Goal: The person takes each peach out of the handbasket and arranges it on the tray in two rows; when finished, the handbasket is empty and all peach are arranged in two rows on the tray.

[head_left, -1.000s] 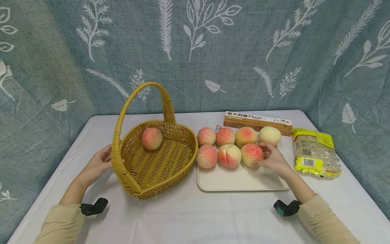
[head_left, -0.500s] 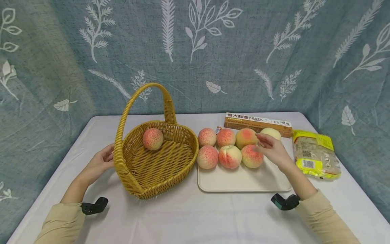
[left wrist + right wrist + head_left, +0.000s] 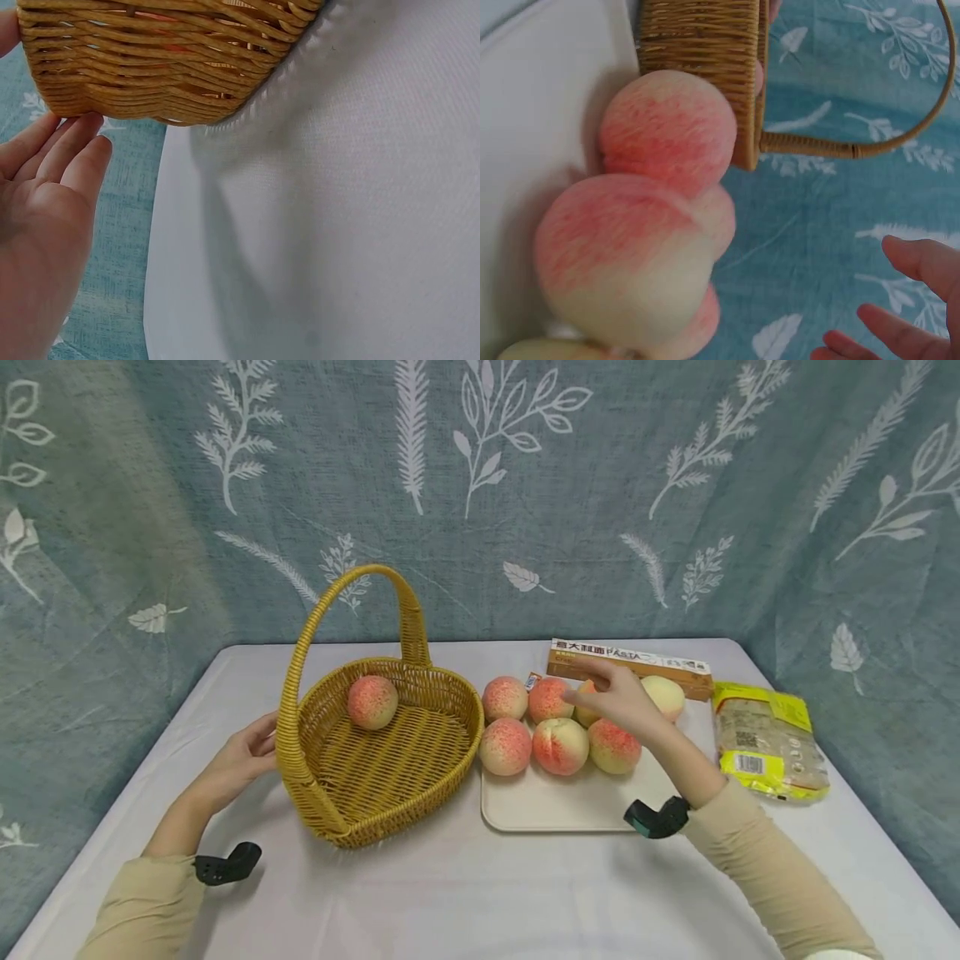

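Observation:
My left hand (image 3: 236,764) is at the left side of a brown wicker basket (image 3: 382,814) with a tall arched handle. In the left wrist view its straight fingers (image 3: 71,161) touch the woven wall, and the thumb shows at the upper left. One red-speckled peach (image 3: 372,702) lies inside the basket. Above the tray (image 3: 555,814) is my right hand (image 3: 622,693), its fingers spread with nothing between them. It partly hides a peach (image 3: 585,714) in the back row. Several other peaches, such as the front middle one (image 3: 560,747), sit in two rows.
A long pasta box (image 3: 675,672) lies behind the peaches. Right of the tray is a yellow and clear food packet (image 3: 772,743). A small wrapped packet (image 3: 532,681) peeks out at the back row. A leaf-patterned curtain (image 3: 465,585) hangs behind the white-covered table (image 3: 450,902).
The right hand has left the right front peach, risen and moved left over the back row. The left hand stays at the basket, its fingertips no longer showing inside. The peaches stay put.

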The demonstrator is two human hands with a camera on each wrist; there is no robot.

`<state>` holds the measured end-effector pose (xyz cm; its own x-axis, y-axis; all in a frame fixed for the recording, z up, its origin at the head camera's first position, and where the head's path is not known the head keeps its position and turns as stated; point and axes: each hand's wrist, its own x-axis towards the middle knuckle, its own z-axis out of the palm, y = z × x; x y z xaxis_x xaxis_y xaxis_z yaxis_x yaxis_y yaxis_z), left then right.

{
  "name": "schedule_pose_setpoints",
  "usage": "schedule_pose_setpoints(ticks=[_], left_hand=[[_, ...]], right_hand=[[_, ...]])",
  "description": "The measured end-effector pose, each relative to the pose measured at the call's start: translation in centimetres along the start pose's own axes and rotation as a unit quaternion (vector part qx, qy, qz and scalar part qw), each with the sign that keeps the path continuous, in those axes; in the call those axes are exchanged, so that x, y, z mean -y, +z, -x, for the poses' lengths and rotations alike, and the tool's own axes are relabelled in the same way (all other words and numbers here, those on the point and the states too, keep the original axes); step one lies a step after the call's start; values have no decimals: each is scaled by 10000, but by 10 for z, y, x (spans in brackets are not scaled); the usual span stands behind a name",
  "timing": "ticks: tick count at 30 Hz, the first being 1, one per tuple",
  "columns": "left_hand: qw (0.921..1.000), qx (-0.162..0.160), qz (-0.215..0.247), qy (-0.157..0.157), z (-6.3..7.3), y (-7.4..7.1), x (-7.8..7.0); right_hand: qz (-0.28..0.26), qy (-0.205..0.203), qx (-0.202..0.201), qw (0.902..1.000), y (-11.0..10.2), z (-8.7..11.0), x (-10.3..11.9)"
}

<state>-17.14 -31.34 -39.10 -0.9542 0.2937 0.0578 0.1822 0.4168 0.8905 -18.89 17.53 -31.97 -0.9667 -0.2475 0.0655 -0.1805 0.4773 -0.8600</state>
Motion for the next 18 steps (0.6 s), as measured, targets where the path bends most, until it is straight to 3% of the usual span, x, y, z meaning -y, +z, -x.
schedule_pose_setpoints(ticks=[11, 18], left_hand=[[9999, 53, 140, -86, -1, -1, -1], [9999, 43, 109, -112, 2, 0, -3]], right_hand=[[210, -686, 486, 9962, 55, -46, 41], [51, -718, 759, 9945, 88, -67, 58]])
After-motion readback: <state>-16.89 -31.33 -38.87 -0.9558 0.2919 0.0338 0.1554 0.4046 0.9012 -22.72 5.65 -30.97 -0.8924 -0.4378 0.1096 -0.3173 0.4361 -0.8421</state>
